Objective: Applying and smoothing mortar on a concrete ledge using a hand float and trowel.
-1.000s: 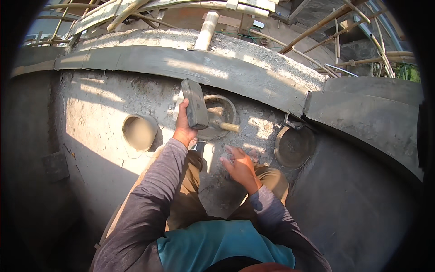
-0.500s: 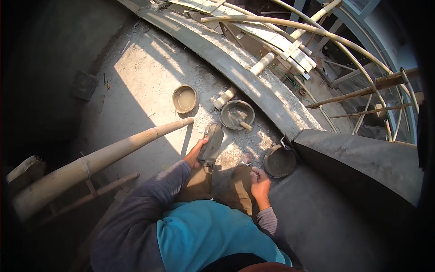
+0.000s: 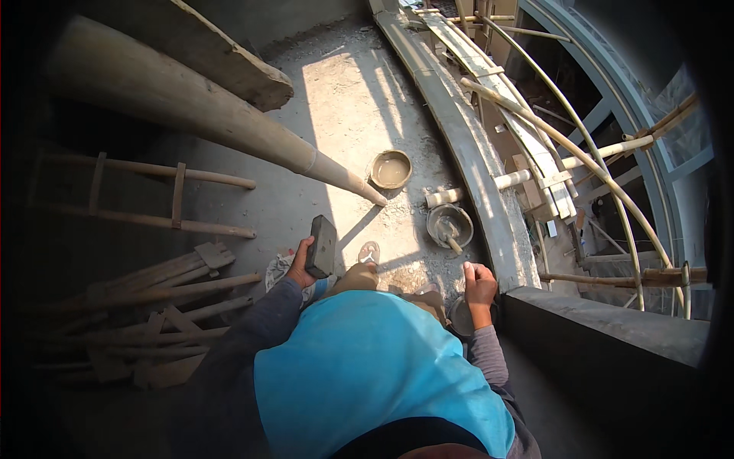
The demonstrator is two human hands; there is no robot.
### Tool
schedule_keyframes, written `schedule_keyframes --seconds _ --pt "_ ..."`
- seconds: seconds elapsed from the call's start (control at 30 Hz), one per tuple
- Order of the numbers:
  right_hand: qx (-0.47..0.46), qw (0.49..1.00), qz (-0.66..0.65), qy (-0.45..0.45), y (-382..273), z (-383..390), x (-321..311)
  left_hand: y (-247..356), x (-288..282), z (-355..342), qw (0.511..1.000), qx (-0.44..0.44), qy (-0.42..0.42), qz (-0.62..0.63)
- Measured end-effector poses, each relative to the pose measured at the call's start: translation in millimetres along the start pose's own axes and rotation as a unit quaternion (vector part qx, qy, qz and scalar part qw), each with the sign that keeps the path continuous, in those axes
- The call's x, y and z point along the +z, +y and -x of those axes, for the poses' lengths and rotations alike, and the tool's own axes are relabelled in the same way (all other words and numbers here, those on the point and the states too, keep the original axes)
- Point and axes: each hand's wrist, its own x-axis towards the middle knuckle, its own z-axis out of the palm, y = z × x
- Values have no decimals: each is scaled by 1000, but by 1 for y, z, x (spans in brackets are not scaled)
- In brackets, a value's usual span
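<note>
I find the left hand (image 3: 301,262) gripping a dark grey rectangular block (image 3: 325,246), thumb and palm against its left side; the block stands tilted on the inner side of that hand and well apart from the right hand (image 3: 480,288). The right hand is raised with its fingers curled in toward the palm; I cannot tell whether anything is enclosed. Pale crumpled material (image 3: 277,269) lies just beside the left hand, and a sandalled foot (image 3: 369,252) shows between the two. A dark round vessel (image 3: 460,317) sits below the right hand, partly hidden by it. Just ahead of the right hand I note a basin (image 3: 440,219) with a wooden handle (image 3: 454,245) resting in it, and a short pale cylinder (image 3: 444,198) near its rim. Farther ahead, between the hands, stands a bucket (image 3: 391,170) of greyish contents. A thick bamboo pole (image 3: 290,148) slants in beyond the left hand, its end near that bucket. Outward of the left hand lie stacked timbers (image 3: 172,291); beyond the right hand runs a concrete ledge (image 3: 480,170), with bamboo scaffolding (image 3: 562,140) past it.
</note>
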Motion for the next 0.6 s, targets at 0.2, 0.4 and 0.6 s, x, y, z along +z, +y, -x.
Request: schedule_keyframes --seconds 0.2,0.4,0.6 --pt "-39 995 -4 -88 -82 -40 8 18 -38 33 978 138 65 140" --pt "-224 974 -19 -34 -147 -71 68 59 -61 13 932 221 106 268" --pt "-239 959 -41 -145 -200 -86 128 121 -64 -79 918 233 44 318"
